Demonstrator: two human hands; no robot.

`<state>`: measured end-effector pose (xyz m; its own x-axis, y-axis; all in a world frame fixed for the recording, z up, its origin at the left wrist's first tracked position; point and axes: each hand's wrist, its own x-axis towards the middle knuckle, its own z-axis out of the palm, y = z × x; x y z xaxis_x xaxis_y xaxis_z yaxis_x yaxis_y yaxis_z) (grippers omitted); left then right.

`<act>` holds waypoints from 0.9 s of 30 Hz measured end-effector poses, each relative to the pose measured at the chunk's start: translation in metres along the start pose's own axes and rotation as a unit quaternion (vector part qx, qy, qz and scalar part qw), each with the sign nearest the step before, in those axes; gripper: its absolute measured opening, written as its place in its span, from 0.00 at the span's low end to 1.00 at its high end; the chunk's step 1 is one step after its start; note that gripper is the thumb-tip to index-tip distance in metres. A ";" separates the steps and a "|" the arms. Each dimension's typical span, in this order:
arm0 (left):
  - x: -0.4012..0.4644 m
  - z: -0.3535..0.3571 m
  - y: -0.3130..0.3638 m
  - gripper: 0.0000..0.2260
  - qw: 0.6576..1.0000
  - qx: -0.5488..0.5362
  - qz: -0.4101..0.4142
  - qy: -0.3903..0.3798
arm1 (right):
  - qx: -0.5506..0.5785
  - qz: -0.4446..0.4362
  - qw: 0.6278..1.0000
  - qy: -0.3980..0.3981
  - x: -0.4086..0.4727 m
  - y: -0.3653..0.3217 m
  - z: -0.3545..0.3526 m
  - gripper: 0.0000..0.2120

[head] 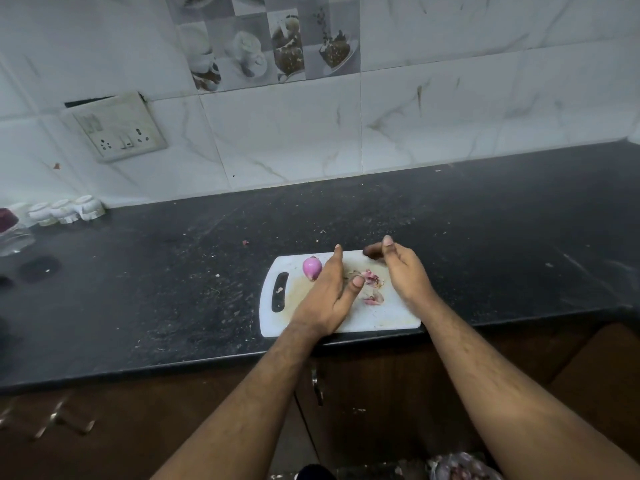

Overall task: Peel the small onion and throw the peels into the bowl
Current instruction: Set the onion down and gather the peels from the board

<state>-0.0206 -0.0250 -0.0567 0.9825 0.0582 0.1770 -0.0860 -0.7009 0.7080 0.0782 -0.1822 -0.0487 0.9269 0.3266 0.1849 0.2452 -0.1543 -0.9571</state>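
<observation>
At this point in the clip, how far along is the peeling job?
Done: the small onion lies peeled on the cutting board. In hand: left hand and right hand, both open, flank the loose peels. Left: moving the peels to a bowl, which isn't in view.

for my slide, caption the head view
Hands over a board with a peeled onion and peels.

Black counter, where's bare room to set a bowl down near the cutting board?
The dark stone counter is bare right of the white plastic cutting board, and behind it up to the marble wall tiles. The board is crowded: peeled pink onion, purple peels, both hands. Far left holds white jars.
</observation>
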 end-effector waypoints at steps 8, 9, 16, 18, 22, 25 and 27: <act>0.004 -0.003 -0.001 0.57 0.999 -0.023 -0.026 -0.010 | -0.088 0.023 0.984 -0.154 0.004 0.002 0.011 0.23; 0.004 -0.003 0.000 0.57 0.999 -0.012 -0.028 -0.016 | -0.026 0.026 0.990 -0.137 0.004 0.002 0.008 0.23; 0.006 0.005 0.001 0.46 0.978 0.204 0.002 -0.053 | 0.025 0.027 0.993 0.113 0.004 0.008 -0.002 0.11; 0.002 0.006 0.002 0.43 0.977 0.206 -0.004 -0.049 | -0.077 -0.008 0.990 0.121 0.003 0.010 0.000 0.11; -0.002 0.004 0.006 0.40 0.980 0.196 -0.003 -0.025 | -0.239 0.057 0.949 0.197 0.012 0.014 -0.001 0.12; -0.001 0.005 0.006 0.42 0.976 0.215 0.006 -0.030 | -0.316 0.096 0.930 0.164 0.024 0.014 0.000 0.17; -0.002 0.005 0.006 0.42 0.972 0.231 0.006 -0.041 | -0.355 0.115 0.914 0.160 0.032 0.012 0.003 0.23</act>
<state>-0.0220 -0.0332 -0.0562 0.9933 0.0054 0.1154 -0.0322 -0.9464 0.3213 0.1095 -0.1713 -0.0545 0.9850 -0.0617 0.1614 0.0512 -0.7877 -0.6140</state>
